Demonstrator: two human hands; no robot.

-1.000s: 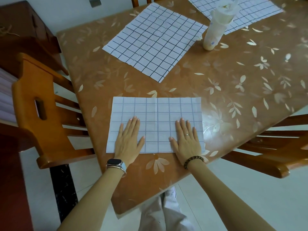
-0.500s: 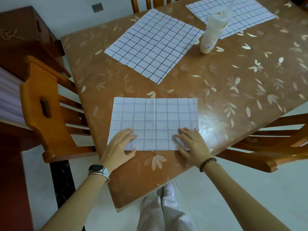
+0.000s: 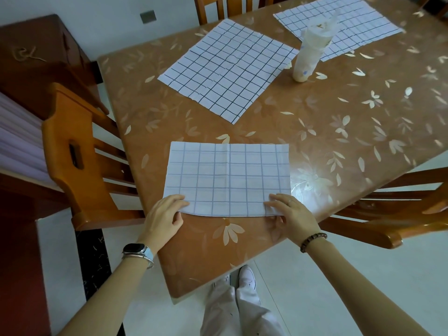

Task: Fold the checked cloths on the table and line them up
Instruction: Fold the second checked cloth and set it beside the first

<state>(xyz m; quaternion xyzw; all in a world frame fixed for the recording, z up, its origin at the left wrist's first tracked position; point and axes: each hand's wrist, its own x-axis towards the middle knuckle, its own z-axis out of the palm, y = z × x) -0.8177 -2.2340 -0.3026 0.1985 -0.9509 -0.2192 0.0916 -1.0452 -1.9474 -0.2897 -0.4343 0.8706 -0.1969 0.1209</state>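
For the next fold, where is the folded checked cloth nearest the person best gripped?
By its two near corners, coming from the person's side: the folded checked cloth lies flat with a long edge toward the person, and the left hand and right hand pinch it there.

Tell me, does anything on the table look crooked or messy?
Nothing is spilled or torn. The middle cloth lies turned, one corner pointing at the folded cloth, and the far cloth sits at another angle, so they are not lined up. A white bottle stands between them.

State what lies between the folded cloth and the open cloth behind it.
Nothing: bare table separates folded cloth from open cloth, per the head view.
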